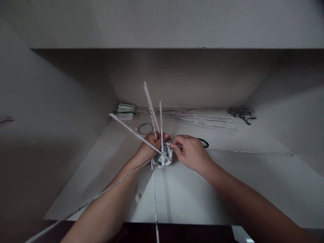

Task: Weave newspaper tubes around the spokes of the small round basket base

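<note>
A small round basket woven from rolled paper strips is held above the white surface near the middle of the head view. My left hand closes around its far left side, the thumb at the rim. With thumb and fingertips my right hand pinches a paper strip at the basket's right rim. Several long paper strips stick out from the weave, upward, toward the left and down past the front edge. My left palm and part of the basket's wall are hidden.
Behind my hands lies a spread of thin paper rods. Scissors with dark handles rest at the back right, a white and green packet at the back left. Two rings, one green, one black, lie nearby. Walls and an overhead shelf enclose the space.
</note>
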Motion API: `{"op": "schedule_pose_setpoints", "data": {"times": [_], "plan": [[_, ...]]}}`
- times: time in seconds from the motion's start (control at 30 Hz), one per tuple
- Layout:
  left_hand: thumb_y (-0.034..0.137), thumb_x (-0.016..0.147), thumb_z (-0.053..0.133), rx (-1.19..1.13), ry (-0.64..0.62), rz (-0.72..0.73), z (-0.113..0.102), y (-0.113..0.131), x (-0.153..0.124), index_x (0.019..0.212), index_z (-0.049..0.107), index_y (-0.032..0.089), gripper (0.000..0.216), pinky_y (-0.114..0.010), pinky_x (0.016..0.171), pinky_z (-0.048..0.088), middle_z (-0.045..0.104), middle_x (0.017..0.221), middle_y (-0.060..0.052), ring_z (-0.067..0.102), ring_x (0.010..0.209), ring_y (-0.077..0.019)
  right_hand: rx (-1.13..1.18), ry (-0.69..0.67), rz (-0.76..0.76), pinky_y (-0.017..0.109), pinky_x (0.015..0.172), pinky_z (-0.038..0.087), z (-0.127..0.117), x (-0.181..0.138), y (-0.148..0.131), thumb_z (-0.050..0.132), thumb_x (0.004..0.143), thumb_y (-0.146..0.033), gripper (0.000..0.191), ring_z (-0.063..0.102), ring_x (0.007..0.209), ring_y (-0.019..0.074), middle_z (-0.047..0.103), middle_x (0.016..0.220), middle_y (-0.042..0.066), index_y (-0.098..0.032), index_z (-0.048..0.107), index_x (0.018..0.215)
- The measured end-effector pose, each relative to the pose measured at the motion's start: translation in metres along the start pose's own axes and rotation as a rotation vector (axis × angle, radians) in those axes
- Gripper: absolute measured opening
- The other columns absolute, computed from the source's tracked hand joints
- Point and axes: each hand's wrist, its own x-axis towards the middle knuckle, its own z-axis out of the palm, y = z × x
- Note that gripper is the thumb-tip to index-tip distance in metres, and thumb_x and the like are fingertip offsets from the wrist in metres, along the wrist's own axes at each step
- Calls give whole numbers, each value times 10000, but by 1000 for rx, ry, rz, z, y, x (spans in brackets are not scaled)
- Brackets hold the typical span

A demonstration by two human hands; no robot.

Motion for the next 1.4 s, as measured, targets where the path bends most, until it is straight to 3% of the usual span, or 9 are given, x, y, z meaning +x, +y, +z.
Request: {"op": "schedule_pose_setpoints", "data": {"times": [0.17, 0.33, 0.6, 0.7, 0.87, 1.0, 1.23, 1.4], "plan": [[421, 833, 566, 35, 6, -21, -2, -1, 1, 768, 702, 135, 323, -258, 570, 420, 669, 698, -71, 568, 618, -141, -76, -16, -33, 291, 669, 357, 2, 0, 2, 537, 902, -284, 166, 566, 734, 174, 639, 747, 31, -197, 583, 769], [469, 786, 621, -44, -26, -74, -4, -9, 4, 746, 700, 135, 345, -257, 545, 408, 648, 643, -46, 546, 576, -137, -121, -28, -41, 296, 646, 335, 5, 1, 5, 533, 916, -359, 247, 547, 704, 173, 618, 709, 24, -197, 582, 736], [540, 755, 635, -132, -52, -96, -7, -16, 8, 809, 705, 130, 420, -267, 583, 433, 668, 691, -57, 565, 611, -145, 31, -64, -34, 262, 651, 342, 6, 2, 6, 483, 927, -240, 155, 561, 720, 144, 639, 793, 24, -192, 598, 835], [539, 731, 658, -155, -66, -121, -7, -15, 8, 798, 705, 128, 419, -261, 573, 427, 663, 682, -51, 559, 603, -140, 32, -74, -28, 254, 620, 324, 6, 3, 7, 522, 902, -237, 147, 537, 663, 132, 628, 744, 12, -190, 600, 786], [537, 713, 682, -214, -76, -171, -12, -10, 8, 814, 713, 139, 412, -261, 558, 429, 674, 696, -44, 554, 593, -137, 36, -52, -4, 249, 571, 288, 4, 5, 10, 511, 924, -344, 256, 508, 608, 121, 614, 683, -9, -202, 596, 730], [417, 650, 764, -253, 6, -185, -14, -1, 7, 763, 726, 155, 288, -268, 568, 439, 680, 691, -49, 565, 606, -145, 31, -27, 11, 253, 556, 292, 1, 6, 12, 490, 932, -424, 336, 508, 577, 120, 615, 647, -13, -208, 595, 696], [297, 554, 820, -338, -18, -184, -11, 2, 7, 724, 727, 201, 216, -262, 552, 432, 666, 660, -22, 539, 568, -120, 200, 61, 33, 247, 643, 403, -6, 7, 14, 555, 901, -373, 197, 610, 715, 141, 709, 824, 19, -214, 669, 882], [306, 579, 811, -346, -59, -206, -13, 1, 7, 841, 747, 214, 286, -257, 547, 426, 685, 713, -26, 549, 577, -119, 285, 123, 38, 239, 656, 436, -12, 9, 16, 576, 883, -330, 167, 632, 739, 138, 724, 856, 13, -227, 690, 949]]}}
